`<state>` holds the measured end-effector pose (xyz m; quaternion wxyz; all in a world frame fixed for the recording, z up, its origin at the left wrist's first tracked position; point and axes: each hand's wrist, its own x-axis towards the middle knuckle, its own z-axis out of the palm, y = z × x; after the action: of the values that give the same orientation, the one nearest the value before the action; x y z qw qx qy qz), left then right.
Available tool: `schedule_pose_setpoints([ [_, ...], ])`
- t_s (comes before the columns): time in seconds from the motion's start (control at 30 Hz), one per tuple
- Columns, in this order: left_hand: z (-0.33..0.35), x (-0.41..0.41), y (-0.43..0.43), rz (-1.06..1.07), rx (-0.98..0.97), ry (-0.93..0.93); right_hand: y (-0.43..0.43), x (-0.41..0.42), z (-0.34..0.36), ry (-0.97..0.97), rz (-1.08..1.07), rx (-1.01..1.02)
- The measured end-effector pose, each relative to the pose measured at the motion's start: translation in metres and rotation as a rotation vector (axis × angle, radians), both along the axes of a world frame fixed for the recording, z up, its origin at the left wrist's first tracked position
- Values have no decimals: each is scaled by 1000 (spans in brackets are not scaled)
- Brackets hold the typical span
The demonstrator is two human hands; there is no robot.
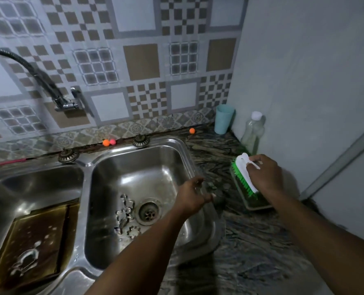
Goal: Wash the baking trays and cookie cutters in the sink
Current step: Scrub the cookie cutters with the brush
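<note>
The sink has two basins. The left basin (34,173) holds one dark baking tray (45,226) lying in brownish water, with one cookie cutter (25,260) resting on it, ringed with white suds. The right basin (155,165) holds a cluster of metal cutters (124,209) just left of the drain (148,211); I make out at least three, but they overlap too much for a sure count. My left hand (191,194) hangs over that basin's right rim, fingers loose and holding nothing. My right hand (264,175) grips a white scrub brush (244,173), its green bristles down in a shallow dish (255,206) on the counter. By the corner stand one teal cup (223,119) and one clear bottle (253,133) with a white cap. Three small balls lie behind the sink: two orange (106,142), one pink (112,142).
</note>
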<state>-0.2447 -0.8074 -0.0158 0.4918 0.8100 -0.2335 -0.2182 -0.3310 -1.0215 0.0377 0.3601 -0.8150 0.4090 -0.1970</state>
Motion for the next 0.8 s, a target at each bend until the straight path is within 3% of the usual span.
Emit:
schedule_pose_setpoints([
  [0.43,-14,-29,-14,135,28,-24,-25,-17,-51,112,103,45],
  [0.7,6,-16,7,208,-117,108,-13,11,4,-70,11,20],
  [0.8,18,1,27,232,-184,149,20,35,31,-156,128,27],
])
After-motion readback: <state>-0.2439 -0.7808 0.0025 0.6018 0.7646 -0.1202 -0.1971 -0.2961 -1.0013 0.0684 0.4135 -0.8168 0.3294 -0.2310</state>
